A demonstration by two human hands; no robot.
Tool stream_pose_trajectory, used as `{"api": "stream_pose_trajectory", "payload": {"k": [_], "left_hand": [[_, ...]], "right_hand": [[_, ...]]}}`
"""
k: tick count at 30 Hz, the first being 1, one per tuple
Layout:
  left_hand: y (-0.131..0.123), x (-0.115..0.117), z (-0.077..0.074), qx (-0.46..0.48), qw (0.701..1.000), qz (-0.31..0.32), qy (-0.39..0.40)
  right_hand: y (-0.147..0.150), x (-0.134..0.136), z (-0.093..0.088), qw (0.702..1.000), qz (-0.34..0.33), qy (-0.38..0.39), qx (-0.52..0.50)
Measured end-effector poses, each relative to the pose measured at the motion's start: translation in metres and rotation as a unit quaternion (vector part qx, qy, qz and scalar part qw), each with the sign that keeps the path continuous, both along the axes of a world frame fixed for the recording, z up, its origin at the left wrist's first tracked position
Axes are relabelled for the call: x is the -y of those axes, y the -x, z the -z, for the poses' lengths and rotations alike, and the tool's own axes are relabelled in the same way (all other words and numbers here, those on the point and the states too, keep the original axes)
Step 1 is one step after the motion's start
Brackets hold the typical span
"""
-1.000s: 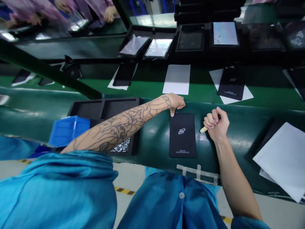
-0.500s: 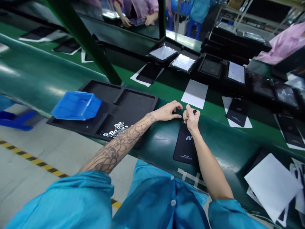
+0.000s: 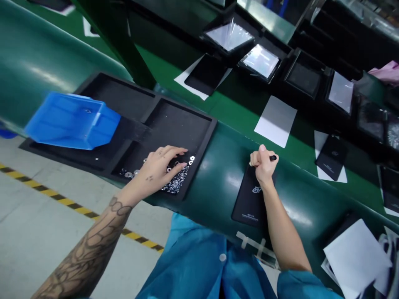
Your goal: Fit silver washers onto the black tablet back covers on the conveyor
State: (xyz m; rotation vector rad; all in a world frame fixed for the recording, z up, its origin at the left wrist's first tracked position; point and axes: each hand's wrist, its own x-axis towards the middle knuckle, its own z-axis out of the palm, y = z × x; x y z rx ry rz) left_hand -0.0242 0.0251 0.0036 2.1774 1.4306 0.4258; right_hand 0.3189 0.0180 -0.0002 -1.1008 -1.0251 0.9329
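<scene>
A black device back cover [image 3: 249,199] with a white logo lies on the dark green ledge [image 3: 218,174] in front of me. My right hand [image 3: 263,164] is closed around a small tool with a black tip, pressed at the cover's top edge. My left hand [image 3: 162,166] lies with fingers stretched out over a heap of small silver washers [image 3: 177,182] in the near right cell of a black foam tray [image 3: 174,120]. What the fingertips touch is hidden.
A blue plastic bin [image 3: 71,120] sits on the tray's left side. Beyond the ledge runs a green conveyor belt [image 3: 243,116] with white sheets [image 3: 276,120], black covers [image 3: 330,157] and black trays holding screens [image 3: 260,60]. More white paper [image 3: 355,257] lies at right.
My left hand has left the cover's top edge and moved left onto the washers in the tray. My right hand stays at the cover's top with the tool. The view swung left and down.
</scene>
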Motion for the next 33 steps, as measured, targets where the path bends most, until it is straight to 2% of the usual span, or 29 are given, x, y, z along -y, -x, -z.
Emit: {"api": "stream_pose_trajectory", "payload": {"k": [4,8,13,24,27,31,33], "left_hand": [[-0.011,-0.004,-0.001,-0.066,0.998,0.013,0.012],[-0.018,-0.014,-0.004,-0.066,0.997,0.042,0.019],[-0.020,-0.022,-0.001,-0.064,0.995,0.065,0.040],[-0.033,-0.017,-0.013,-0.088,0.992,0.079,0.050],[-0.032,-0.012,-0.019,-0.077,0.996,0.031,0.026],[-0.029,0.001,-0.034,-0.046,0.990,-0.115,-0.061],[-0.034,0.012,-0.037,-0.012,0.989,-0.125,-0.084]], "right_hand": [[0.001,0.007,0.007,0.999,0.015,-0.019,0.026],[-0.002,0.009,0.009,0.999,0.005,-0.004,0.048],[-0.004,0.010,0.011,0.997,-0.007,-0.012,0.076],[-0.006,0.010,0.023,0.996,0.007,-0.040,0.081],[-0.005,0.010,0.027,0.997,0.007,-0.034,0.068],[-0.002,0.004,0.027,0.998,-0.017,-0.036,0.048],[-0.006,-0.004,0.019,0.999,-0.030,-0.013,0.000]]}}
